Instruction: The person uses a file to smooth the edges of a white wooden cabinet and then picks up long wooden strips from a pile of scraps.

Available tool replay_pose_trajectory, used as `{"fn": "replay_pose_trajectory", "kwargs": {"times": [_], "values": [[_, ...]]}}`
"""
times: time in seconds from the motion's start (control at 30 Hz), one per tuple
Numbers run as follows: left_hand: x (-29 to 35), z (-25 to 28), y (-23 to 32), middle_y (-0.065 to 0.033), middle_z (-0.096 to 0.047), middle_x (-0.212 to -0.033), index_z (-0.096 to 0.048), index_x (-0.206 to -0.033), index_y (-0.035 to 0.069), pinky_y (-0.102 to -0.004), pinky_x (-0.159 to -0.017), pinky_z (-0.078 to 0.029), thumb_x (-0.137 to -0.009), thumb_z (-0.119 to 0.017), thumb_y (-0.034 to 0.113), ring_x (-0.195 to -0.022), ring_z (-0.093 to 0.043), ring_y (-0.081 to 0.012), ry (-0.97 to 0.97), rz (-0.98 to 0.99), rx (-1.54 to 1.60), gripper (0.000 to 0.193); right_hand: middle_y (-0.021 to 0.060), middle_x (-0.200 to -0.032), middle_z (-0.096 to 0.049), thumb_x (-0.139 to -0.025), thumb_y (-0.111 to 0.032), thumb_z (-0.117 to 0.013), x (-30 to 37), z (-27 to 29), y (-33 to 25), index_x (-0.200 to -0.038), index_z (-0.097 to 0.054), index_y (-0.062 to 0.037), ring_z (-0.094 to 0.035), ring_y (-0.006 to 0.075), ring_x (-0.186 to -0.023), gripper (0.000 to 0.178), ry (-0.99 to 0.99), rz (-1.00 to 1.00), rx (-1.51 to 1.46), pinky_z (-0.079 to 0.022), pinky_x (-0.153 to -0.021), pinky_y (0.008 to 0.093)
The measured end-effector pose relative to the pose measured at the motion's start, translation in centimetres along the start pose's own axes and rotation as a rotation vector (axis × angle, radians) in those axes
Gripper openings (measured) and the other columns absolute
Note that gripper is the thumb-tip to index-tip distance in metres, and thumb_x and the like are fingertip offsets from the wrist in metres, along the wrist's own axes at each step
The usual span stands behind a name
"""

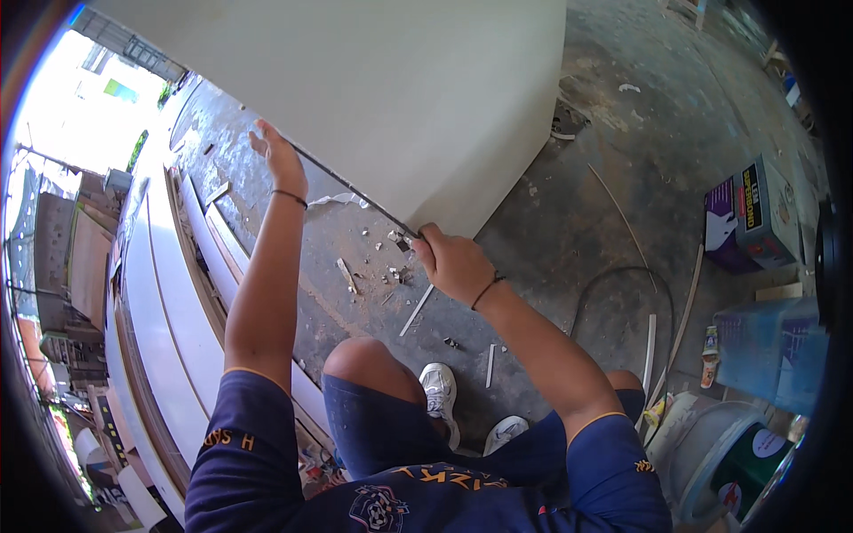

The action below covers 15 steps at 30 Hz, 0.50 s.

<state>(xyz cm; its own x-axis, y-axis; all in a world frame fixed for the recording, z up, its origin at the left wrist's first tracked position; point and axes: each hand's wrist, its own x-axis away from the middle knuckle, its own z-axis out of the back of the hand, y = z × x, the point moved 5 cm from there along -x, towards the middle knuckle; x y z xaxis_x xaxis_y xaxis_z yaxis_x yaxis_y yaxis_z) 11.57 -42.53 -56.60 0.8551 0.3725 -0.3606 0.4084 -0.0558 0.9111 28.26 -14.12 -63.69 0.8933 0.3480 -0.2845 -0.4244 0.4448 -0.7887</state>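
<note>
"So, how far along are we?"

"Through the head camera I see the large pale panel point(400, 89) ahead of the knees point(358, 359), over the grey floor point(551, 244), with a dark line point(360, 193) along its near edge. My right hand point(458, 266) is clenched on that edge, close to the near corner."

"And the other?"

"My left hand point(282, 166) sits farther up the same edge, fingers extended, wrapped around nothing. I can't tell how firmly it presses there."

"Then what's done?"

"I'd judge we're partway: one end is gripped, and the edge looks continuous between the hands. Scraps point(347, 276) lie below, but nothing shows they came off it."

"What's left?"

"Probably the stretch beyond the left hand; the panel runs out of view, so I can't measure it."
</note>
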Motion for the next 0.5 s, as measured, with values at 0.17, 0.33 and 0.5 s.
{"fn": "replay_pose_trajectory", "kwargs": {"times": [0.17,0.33,0.5], "values": [[7.9,-5.4,0.6,-0.0124,-0.03,-0.139,-0.021,-0.138,0.003,-0.0364,-0.107,-0.024,-0.098,-0.024,0.043,-0.128,-0.03,-0.0221,-0.071,0.015,0.029,0.056,0.0157,-0.063,-0.058,-0.09,-0.025,-0.048,6.0,3.5,1.7,-0.09,-0.046,-0.0059,-0.058,0.0361,-0.057,0.019,0.067,0.016,0.024,-0.046,-0.05,0.0444],[10.5,-7.1,-2.0,-0.0119,-0.037,-0.134,-0.031,-0.133,0.003,-0.0361,-0.104,-0.031,-0.098,-0.027,0.04,-0.125,-0.036,-0.0232,0.046,0.095,0.219,0.051,0.0177,-0.064,-0.058,-0.09,-0.026,-0.049,7.1,3.5,3.9,-0.091,-0.048,-0.0054,-0.058,0.0391,-0.06,0.02,-0.016,-0.039,0.079,-0.046,-0.053,0.0474],[2.0,1.4,-9.0,-0.0127,-0.049,-0.124,-0.042,-0.127,0.002,-0.0391,-0.094,-0.042,-0.096,-0.03,0.034,-0.113,-0.048,-0.0285,-0.378,0.237,0.58,0.046,0.0192,-0.063,-0.057,-0.091,-0.027,-0.048,0.5,-2.0,3.2,-0.088,-0.046,-0.004,-0.057,0.0392,-0.059,0.023,-0.041,-0.06,0.05,-0.045,-0.052,0.0479]]}}
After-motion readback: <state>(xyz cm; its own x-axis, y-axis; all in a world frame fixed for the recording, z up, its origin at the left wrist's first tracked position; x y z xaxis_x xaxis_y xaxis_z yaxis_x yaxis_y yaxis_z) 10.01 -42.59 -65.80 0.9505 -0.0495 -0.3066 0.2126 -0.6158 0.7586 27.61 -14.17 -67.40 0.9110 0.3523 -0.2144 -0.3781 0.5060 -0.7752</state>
